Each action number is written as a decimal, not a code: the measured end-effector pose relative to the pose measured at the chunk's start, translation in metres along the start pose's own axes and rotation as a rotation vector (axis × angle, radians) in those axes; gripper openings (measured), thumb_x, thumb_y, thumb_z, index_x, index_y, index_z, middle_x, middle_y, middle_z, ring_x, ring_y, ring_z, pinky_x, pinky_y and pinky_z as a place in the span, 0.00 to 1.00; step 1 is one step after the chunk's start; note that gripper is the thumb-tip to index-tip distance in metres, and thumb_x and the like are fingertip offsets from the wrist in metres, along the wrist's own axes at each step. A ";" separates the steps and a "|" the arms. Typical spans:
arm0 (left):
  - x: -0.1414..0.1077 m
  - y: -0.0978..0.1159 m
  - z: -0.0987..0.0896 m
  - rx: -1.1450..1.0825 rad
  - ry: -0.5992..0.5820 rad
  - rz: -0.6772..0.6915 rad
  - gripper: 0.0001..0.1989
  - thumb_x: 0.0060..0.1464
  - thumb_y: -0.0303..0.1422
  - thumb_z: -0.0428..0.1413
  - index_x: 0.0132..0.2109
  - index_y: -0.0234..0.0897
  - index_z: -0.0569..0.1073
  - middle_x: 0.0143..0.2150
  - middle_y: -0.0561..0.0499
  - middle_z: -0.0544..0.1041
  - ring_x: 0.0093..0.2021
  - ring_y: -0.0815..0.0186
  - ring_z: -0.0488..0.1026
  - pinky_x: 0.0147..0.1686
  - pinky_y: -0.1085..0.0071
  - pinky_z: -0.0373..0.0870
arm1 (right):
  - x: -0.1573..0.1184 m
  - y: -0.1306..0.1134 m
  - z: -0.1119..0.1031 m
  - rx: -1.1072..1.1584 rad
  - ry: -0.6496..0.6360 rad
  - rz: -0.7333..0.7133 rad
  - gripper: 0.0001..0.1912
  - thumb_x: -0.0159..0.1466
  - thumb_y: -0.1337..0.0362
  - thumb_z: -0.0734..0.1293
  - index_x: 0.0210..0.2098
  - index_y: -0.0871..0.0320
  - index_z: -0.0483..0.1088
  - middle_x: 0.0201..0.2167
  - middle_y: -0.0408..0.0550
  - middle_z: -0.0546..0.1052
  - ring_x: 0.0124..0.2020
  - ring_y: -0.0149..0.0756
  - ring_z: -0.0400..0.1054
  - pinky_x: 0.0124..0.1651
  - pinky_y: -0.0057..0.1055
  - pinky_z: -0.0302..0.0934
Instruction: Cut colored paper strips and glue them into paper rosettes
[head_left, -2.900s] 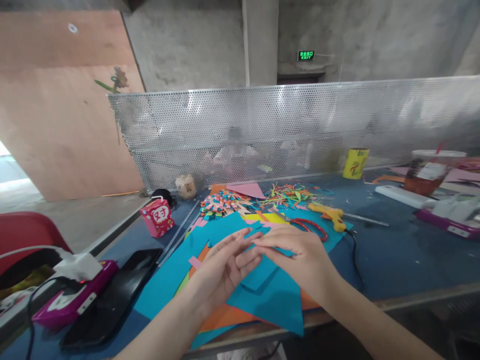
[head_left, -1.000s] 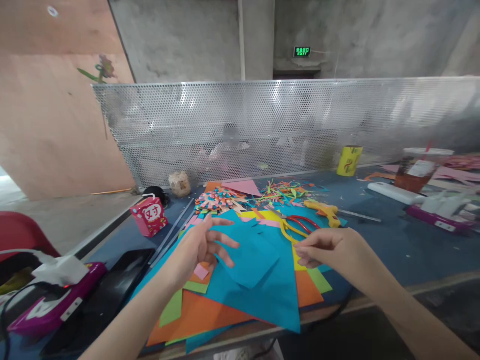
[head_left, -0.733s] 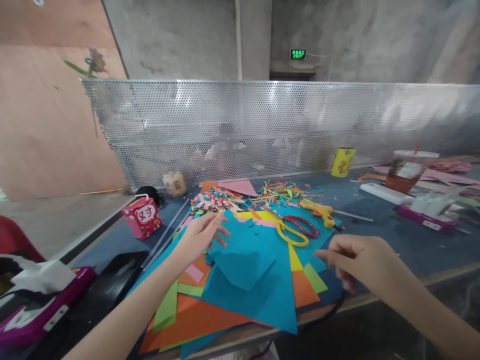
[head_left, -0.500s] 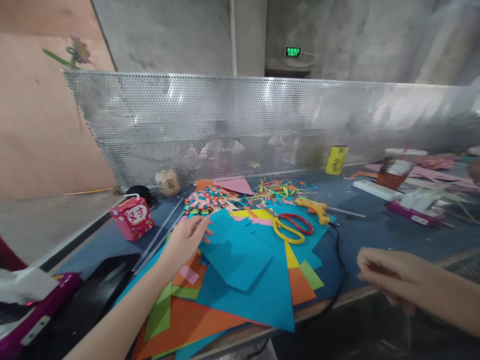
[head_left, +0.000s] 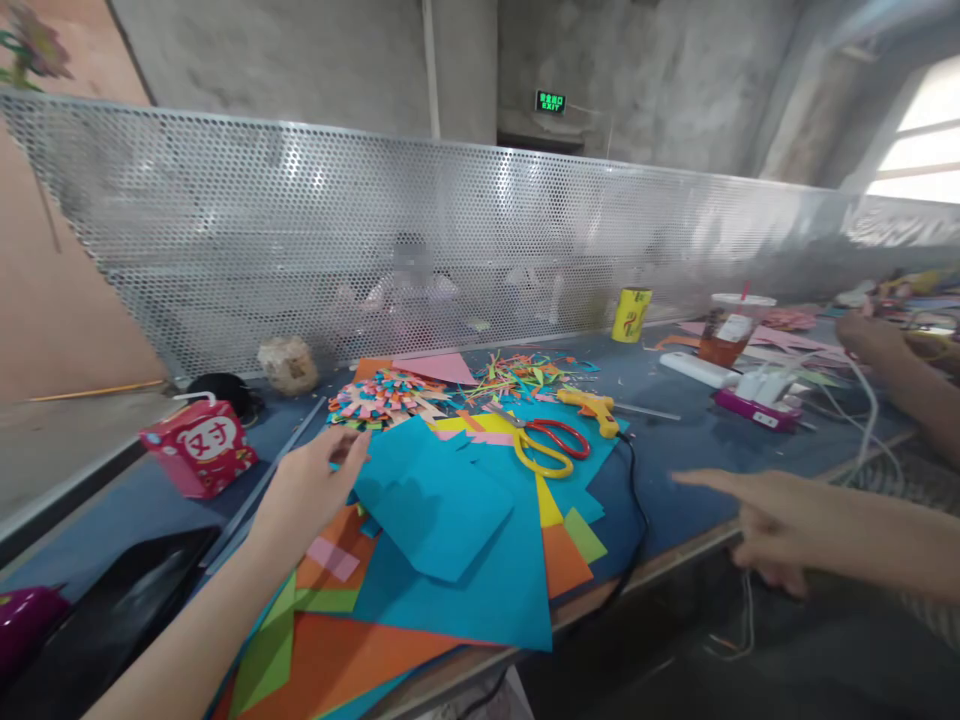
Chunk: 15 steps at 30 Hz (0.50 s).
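My left hand [head_left: 319, 478] is at the left edge of a cut blue paper sheet [head_left: 442, 510], its fingers loosely bent and apart. Whether the fingertips touch the sheet I cannot tell. That sheet lies over a larger blue sheet [head_left: 495, 610] and a pile of coloured paper. Over the table's front edge on the right, my right hand [head_left: 765, 515] holds nothing, index finger stretched out leftward and the other fingers bent. Between the hands lie scissors [head_left: 551, 458] with one red and one yellow handle, partly open, and a yellow glue gun [head_left: 592, 408].
A fringed paper bundle [head_left: 386, 397] and thin paper scraps [head_left: 517, 378] lie behind the sheets. A red drink carton [head_left: 201, 448] stands left, a drink cup [head_left: 727, 330] and purple power strip [head_left: 757, 408] right. Another person's hand [head_left: 874, 340] shows far right. A perforated metal screen [head_left: 337, 220] borders the back.
The view has turned right, so the table things appear shifted left. My right hand has gone from loosely curled to index finger stretched out. Another person's arm shows at the right.
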<state>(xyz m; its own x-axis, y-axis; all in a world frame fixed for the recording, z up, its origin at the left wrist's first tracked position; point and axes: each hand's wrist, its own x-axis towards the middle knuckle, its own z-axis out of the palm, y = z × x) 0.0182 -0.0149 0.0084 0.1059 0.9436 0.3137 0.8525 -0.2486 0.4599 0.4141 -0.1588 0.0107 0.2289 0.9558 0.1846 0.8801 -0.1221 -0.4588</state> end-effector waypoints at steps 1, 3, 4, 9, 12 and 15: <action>-0.001 0.001 0.000 0.047 -0.002 -0.008 0.16 0.55 0.42 0.42 0.41 0.37 0.67 0.38 0.46 0.77 0.41 0.58 0.73 0.38 0.72 0.64 | 0.002 -0.004 0.002 -0.006 -0.160 0.069 0.06 0.50 0.63 0.63 0.20 0.54 0.70 0.06 0.43 0.65 0.07 0.29 0.58 0.14 0.25 0.49; -0.003 0.005 -0.002 0.162 -0.013 -0.031 0.16 0.55 0.42 0.42 0.41 0.37 0.66 0.37 0.45 0.77 0.40 0.57 0.73 0.36 0.70 0.63 | 0.007 -0.010 0.005 0.013 -0.349 0.063 0.11 0.56 0.63 0.59 0.19 0.55 0.66 0.06 0.43 0.65 0.08 0.29 0.58 0.16 0.26 0.51; -0.003 0.007 -0.003 0.220 -0.017 -0.049 0.16 0.55 0.41 0.42 0.41 0.37 0.66 0.37 0.45 0.77 0.39 0.56 0.73 0.35 0.69 0.63 | 0.011 -0.011 0.006 0.046 -0.339 -0.005 0.08 0.55 0.65 0.59 0.23 0.55 0.67 0.11 0.45 0.69 0.13 0.30 0.63 0.20 0.27 0.55; -0.004 0.008 -0.002 0.309 -0.088 -0.106 0.18 0.55 0.42 0.40 0.43 0.36 0.65 0.35 0.45 0.77 0.36 0.54 0.74 0.31 0.69 0.61 | 0.029 -0.015 0.010 -0.167 -0.234 -0.231 0.05 0.49 0.69 0.64 0.20 0.56 0.62 0.20 0.43 0.69 0.21 0.30 0.61 0.24 0.27 0.52; -0.003 0.003 0.000 0.289 -0.107 -0.098 0.19 0.55 0.44 0.41 0.44 0.36 0.64 0.34 0.45 0.77 0.36 0.54 0.74 0.32 0.68 0.61 | 0.035 -0.024 0.008 -0.261 -0.172 -0.197 0.17 0.57 0.61 0.59 0.16 0.56 0.48 0.13 0.37 0.56 0.17 0.27 0.52 0.21 0.28 0.45; -0.003 0.001 0.001 0.259 -0.096 -0.078 0.18 0.54 0.44 0.41 0.43 0.36 0.64 0.35 0.45 0.77 0.36 0.55 0.74 0.33 0.68 0.62 | 0.034 -0.031 0.005 -0.046 -0.134 -0.238 0.13 0.62 0.62 0.53 0.21 0.55 0.51 0.18 0.41 0.64 0.22 0.30 0.60 0.26 0.29 0.52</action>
<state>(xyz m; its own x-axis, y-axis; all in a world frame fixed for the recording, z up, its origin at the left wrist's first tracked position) 0.0196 -0.0174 0.0069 0.0725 0.9771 0.2003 0.9610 -0.1222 0.2480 0.3924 -0.1212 0.0270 -0.0413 0.9855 0.1646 0.9211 0.1014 -0.3759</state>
